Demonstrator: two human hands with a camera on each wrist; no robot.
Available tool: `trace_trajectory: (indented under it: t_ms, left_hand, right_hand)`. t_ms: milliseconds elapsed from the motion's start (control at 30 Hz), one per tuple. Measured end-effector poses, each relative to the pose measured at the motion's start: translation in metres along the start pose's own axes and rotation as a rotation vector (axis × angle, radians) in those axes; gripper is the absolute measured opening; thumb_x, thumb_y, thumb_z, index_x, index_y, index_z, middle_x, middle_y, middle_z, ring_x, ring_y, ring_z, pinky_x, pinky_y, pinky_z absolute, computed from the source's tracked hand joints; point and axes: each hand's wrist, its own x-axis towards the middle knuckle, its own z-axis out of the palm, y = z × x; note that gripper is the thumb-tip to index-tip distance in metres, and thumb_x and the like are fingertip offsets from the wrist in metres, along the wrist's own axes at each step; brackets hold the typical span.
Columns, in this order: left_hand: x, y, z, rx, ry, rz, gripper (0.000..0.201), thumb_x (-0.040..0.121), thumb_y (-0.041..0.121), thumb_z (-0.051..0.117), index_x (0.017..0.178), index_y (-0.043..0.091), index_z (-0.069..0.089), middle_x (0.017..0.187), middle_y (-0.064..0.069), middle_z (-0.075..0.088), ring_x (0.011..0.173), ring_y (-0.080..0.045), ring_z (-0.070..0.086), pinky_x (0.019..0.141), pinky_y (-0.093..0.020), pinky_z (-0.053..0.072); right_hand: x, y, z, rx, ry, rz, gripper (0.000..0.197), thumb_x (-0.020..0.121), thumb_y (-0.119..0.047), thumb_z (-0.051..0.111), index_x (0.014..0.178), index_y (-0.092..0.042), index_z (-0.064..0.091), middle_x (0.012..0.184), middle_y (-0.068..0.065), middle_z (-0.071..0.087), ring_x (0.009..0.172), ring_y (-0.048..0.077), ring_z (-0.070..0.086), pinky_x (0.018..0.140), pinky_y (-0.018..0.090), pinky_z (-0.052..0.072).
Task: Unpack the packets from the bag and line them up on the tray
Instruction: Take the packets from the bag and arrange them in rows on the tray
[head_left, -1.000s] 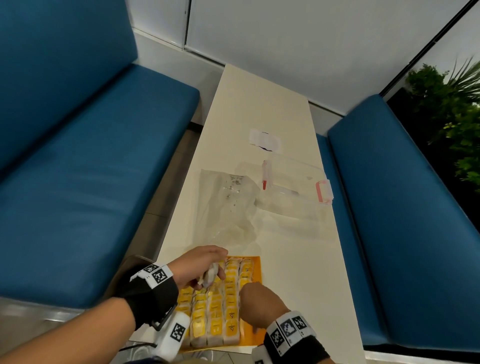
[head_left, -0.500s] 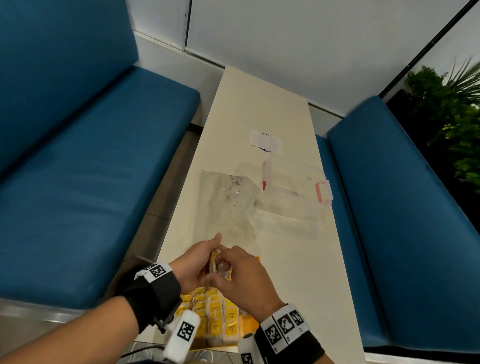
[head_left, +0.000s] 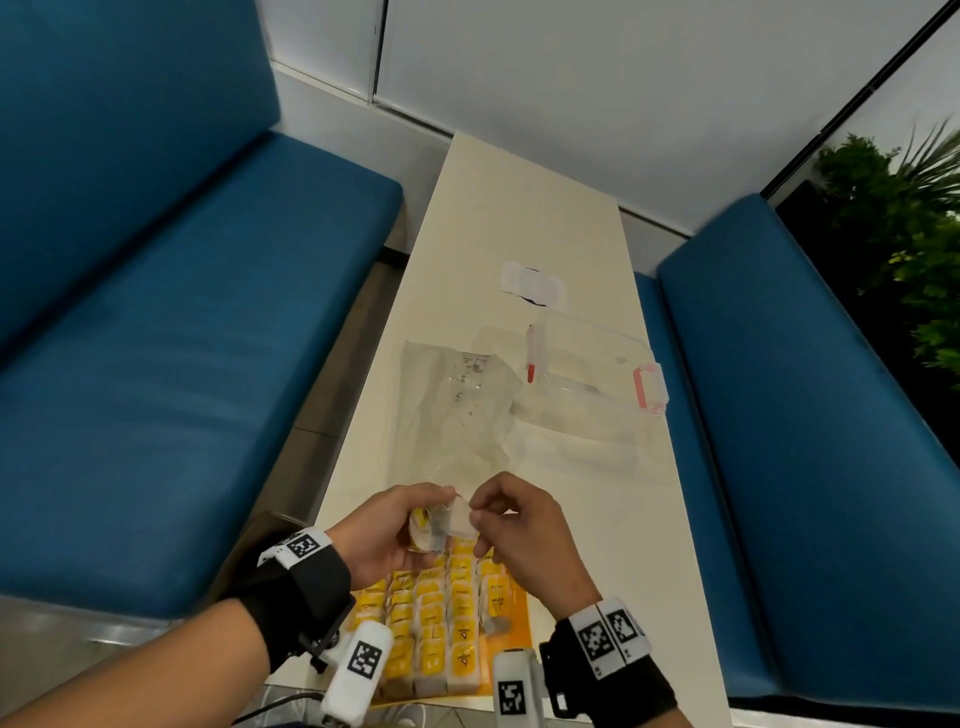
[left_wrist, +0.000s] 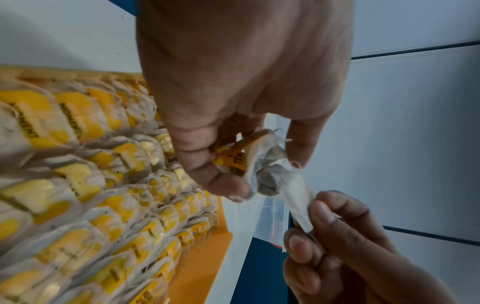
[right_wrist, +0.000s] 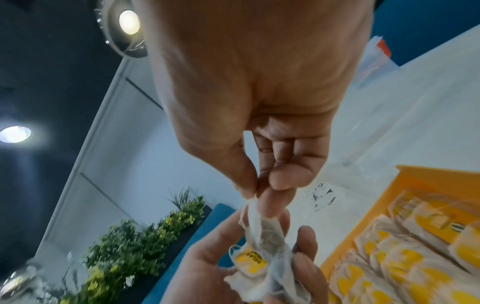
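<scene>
An orange tray (head_left: 514, 623) at the table's near edge holds several rows of yellow-labelled tea-bag packets (head_left: 431, 623). Just above its far end, my left hand (head_left: 410, 525) grips a crumpled little bunch of packets (head_left: 439, 525). My right hand (head_left: 475, 514) pinches the white end of one of them between thumb and forefinger. The left wrist view shows the bunch (left_wrist: 270, 181) in my left hand (left_wrist: 262, 172), with my right hand (left_wrist: 309, 224) pulling on a paper end. In the right wrist view my right hand (right_wrist: 257, 193) pinches the packet (right_wrist: 267, 238). The clear bag (head_left: 457, 410) lies flat beyond the tray.
A second clear zip bag (head_left: 587, 384) with a red slider lies to the right of the first. A white label (head_left: 532, 283) sticks to the table farther back. Blue benches (head_left: 156, 364) flank the narrow white table (head_left: 597, 519). A plant (head_left: 909, 249) stands at the far right.
My right hand has lifted off the tray's packets and joined my left hand. It now pinches an end of the bunch, and both hands have moved a little away from the tray.
</scene>
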Motion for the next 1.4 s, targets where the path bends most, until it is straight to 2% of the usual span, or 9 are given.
trace_trajectory:
  t_ms: [233,400,533,900,1033,1133,1200,1300,1400]
  left_hand:
    - [-0.003,0.005,0.000,0.039,-0.092,0.055,0.041,0.084,0.015,0.078,0.123,0.011,0.067,0.093,-0.008,0.065,0.067,-0.017,0.059,0.045,-0.022,0.037]
    - [-0.003,0.008,0.001,0.087,-0.096,0.033,0.026,0.085,0.017,0.080,0.108,0.015,0.068,0.085,-0.007,0.061,0.061,-0.015,0.052,0.041,-0.019,0.030]
    - [-0.003,0.010,0.003,0.062,-0.071,-0.005,0.017,0.097,0.018,0.066,0.112,0.011,0.069,0.087,-0.011,0.063,0.057,-0.014,0.051,0.038,-0.018,0.031]
    - [0.002,-0.003,-0.002,0.314,0.083,0.011,0.024,0.099,0.019,0.063,0.123,0.020,0.068,0.089,-0.011,0.073,0.061,-0.015,0.052,0.045,-0.021,0.032]
    - [0.008,-0.009,-0.004,0.374,0.107,0.029,0.027,0.098,0.023,0.066,0.125,0.022,0.064,0.087,-0.011,0.075,0.060,-0.015,0.050,0.045,-0.021,0.034]
    - [0.010,-0.013,-0.005,0.376,0.107,0.041,0.027,0.098,0.023,0.066,0.125,0.022,0.063,0.085,-0.010,0.074,0.058,-0.015,0.050,0.045,-0.021,0.034]
    - [0.012,-0.014,-0.005,0.383,0.111,0.047,0.026,0.098,0.023,0.066,0.124,0.023,0.064,0.086,-0.011,0.075,0.055,-0.015,0.049,0.046,-0.021,0.035]
    - [0.013,-0.015,-0.005,0.380,0.112,0.059,0.026,0.098,0.022,0.066,0.124,0.024,0.064,0.087,-0.012,0.075,0.049,-0.014,0.048,0.046,-0.022,0.035]
    - [0.015,-0.017,-0.006,0.371,0.115,0.063,0.026,0.098,0.021,0.066,0.123,0.023,0.065,0.087,-0.013,0.074,0.049,-0.014,0.047,0.046,-0.023,0.034]
  right_hand:
    - [0.000,-0.002,-0.007,0.180,-0.070,0.050,0.024,0.086,0.013,0.054,0.092,-0.002,0.072,0.063,0.012,0.065,0.060,0.023,0.064,0.062,0.032,0.054]
    - [-0.001,0.004,-0.006,-0.108,0.013,-0.171,0.021,0.080,-0.004,0.074,0.083,-0.025,0.075,0.080,-0.004,0.066,0.072,0.014,0.064,0.068,0.023,0.052]
    - [0.003,0.002,-0.016,-0.184,0.089,-0.280,0.014,0.080,-0.009,0.078,0.078,-0.022,0.072,0.086,-0.007,0.064,0.074,0.012,0.063,0.063,0.012,0.043]
    - [-0.005,0.010,-0.042,-0.503,-0.051,-0.028,0.017,0.083,-0.017,0.076,0.073,-0.029,0.068,0.077,-0.015,0.061,0.062,0.000,0.054,0.059,0.010,0.042]
    - [-0.014,0.022,-0.039,-0.657,-0.198,0.011,0.013,0.085,-0.023,0.071,0.077,-0.032,0.071,0.090,-0.017,0.066,0.073,-0.002,0.058,0.063,0.009,0.042]
    - [-0.022,0.030,-0.034,-0.752,-0.332,0.038,0.014,0.086,-0.019,0.065,0.085,-0.026,0.077,0.097,-0.010,0.071,0.080,0.001,0.061,0.065,0.009,0.042]
    - [-0.026,0.032,-0.031,-0.787,-0.435,0.087,0.014,0.086,-0.015,0.065,0.087,-0.018,0.078,0.087,-0.006,0.073,0.068,0.001,0.060,0.058,0.008,0.042]
    - [-0.026,0.033,-0.026,-0.782,-0.570,0.220,0.012,0.084,-0.009,0.065,0.083,-0.011,0.076,0.066,-0.001,0.067,0.052,0.011,0.062,0.064,0.024,0.058]
    - [-0.020,0.037,-0.017,-0.828,-0.564,0.230,0.015,0.085,-0.004,0.062,0.088,-0.008,0.076,0.075,0.007,0.073,0.068,0.020,0.071,0.069,0.026,0.057]
